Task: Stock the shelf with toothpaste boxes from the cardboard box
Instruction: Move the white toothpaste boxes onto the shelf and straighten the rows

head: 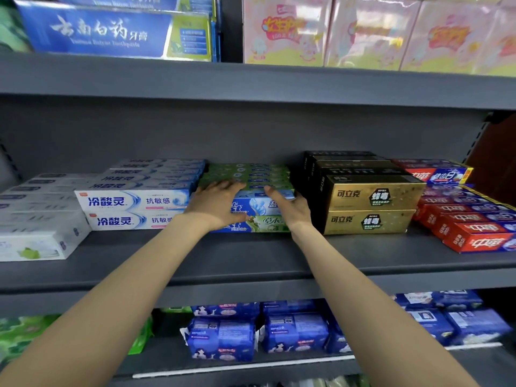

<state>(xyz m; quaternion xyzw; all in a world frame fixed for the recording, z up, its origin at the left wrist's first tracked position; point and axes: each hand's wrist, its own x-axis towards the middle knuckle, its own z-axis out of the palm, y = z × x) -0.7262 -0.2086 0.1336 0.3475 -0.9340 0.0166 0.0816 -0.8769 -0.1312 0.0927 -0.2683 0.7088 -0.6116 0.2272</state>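
Note:
A blue toothpaste box [257, 203] lies on top of the front of a green-and-blue stack [248, 174] in the middle of the grey shelf [223, 258]. My left hand [215, 203] holds the box's left end, fingers lying over its top. My right hand [290, 205] holds its right end, thumb on top and fingers wrapped round the end. Beneath it sits a green-and-blue box [259, 224]. The cardboard box is not in view.
White-and-blue toothpaste boxes [134, 202] stand left of the stack, black-and-gold ones [368, 202] right of it, red ones [469, 230] further right. White boxes [36, 219] sit at far left. Blue packs [223, 339] fill the lower shelf; pink packs [363, 32] sit above.

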